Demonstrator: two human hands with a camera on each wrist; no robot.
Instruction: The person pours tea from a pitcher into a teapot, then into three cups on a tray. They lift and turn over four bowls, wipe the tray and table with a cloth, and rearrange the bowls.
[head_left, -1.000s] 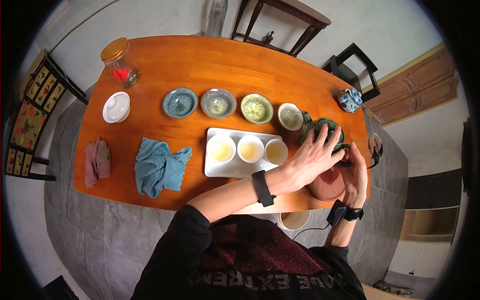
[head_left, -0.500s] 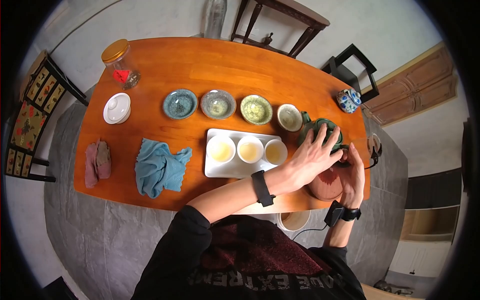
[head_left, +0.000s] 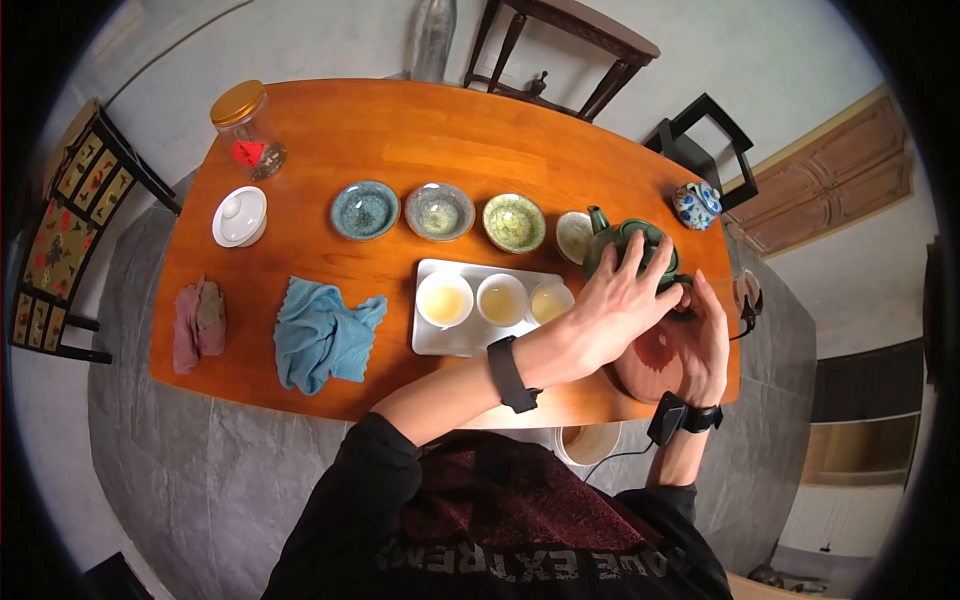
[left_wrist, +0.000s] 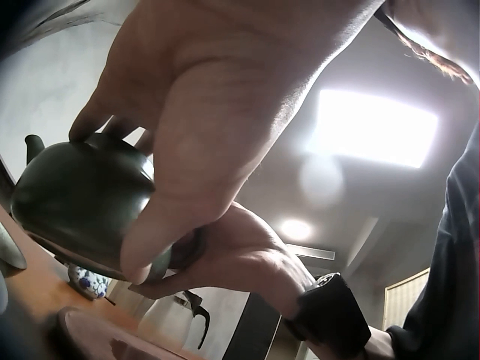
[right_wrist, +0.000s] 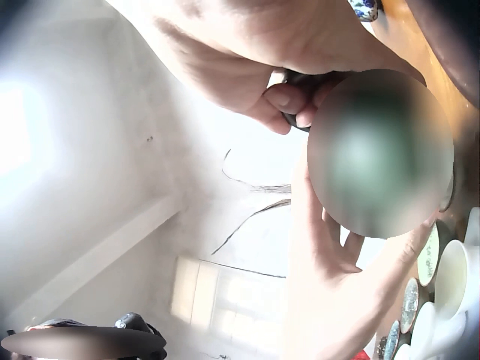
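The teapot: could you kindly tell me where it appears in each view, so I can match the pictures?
Head: the teapot is right of centre, partly covered by the left hand.
Left wrist: left of centre, spout at the far left.
Right wrist: right of centre, mostly a blurred green patch.
Shared landmark: the blue-and-white jar, at the table's right in head, lower left in left wrist, cut by the top edge in right wrist.

Glaring ceiling light (left_wrist: 379, 126) in left wrist view, head view dark-cornered
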